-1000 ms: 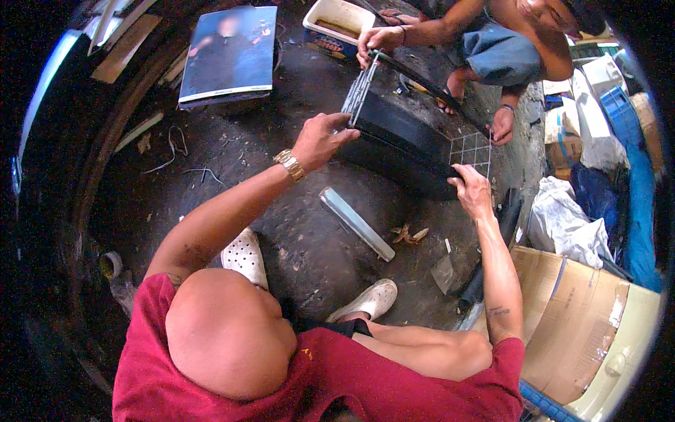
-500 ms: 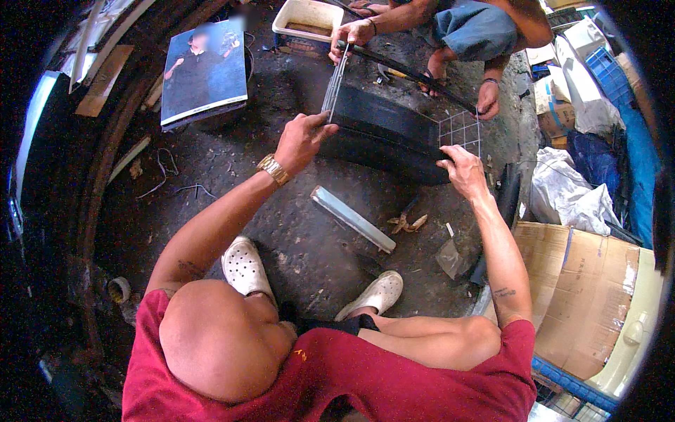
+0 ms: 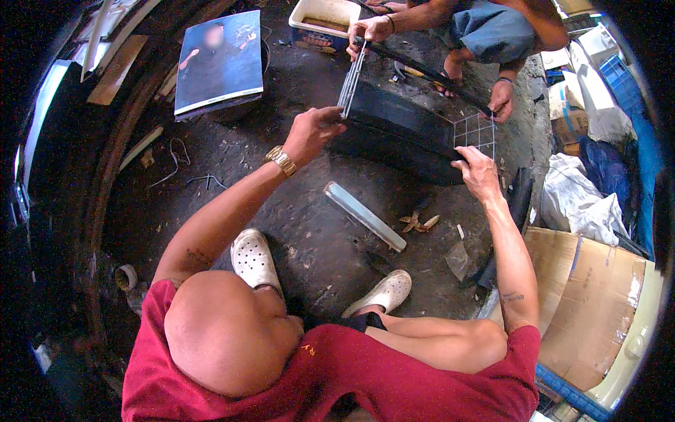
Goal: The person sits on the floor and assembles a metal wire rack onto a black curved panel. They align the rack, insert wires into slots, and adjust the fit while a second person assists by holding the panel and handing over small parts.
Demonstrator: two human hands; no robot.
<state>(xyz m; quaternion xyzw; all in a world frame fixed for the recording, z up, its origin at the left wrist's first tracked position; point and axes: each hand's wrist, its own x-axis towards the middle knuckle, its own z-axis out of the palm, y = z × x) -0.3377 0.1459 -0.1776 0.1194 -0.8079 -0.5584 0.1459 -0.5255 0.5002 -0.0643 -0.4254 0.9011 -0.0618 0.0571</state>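
A frame with a wire grid [image 3: 475, 132] at each end and a black bar [image 3: 422, 70] along its far side is held up off the floor between me and another person. My left hand [image 3: 314, 133], below a gold-coloured watch, is closed at the near corner of the left wire grid [image 3: 354, 81]. At the near right corner, my right hand [image 3: 481, 172] has its fingers closed on the frame's edge. The other person's hands [image 3: 373, 32] grip the far corners. Black material [image 3: 397, 119] fills the space between the ends; where it joins the frame is too dark to tell.
A light metal bar [image 3: 365, 216] lies on the dark floor before my white clogs [image 3: 254, 257]. Left of the frame stands a picture board [image 3: 218, 70], with a white tub [image 3: 320, 21] behind. Flattened cardboard [image 3: 583, 295] and a white bag [image 3: 580, 193] crowd the right.
The whole view has shifted slightly, so everything appears a little further right. Both my hands and the other person's keep their places on the frame.
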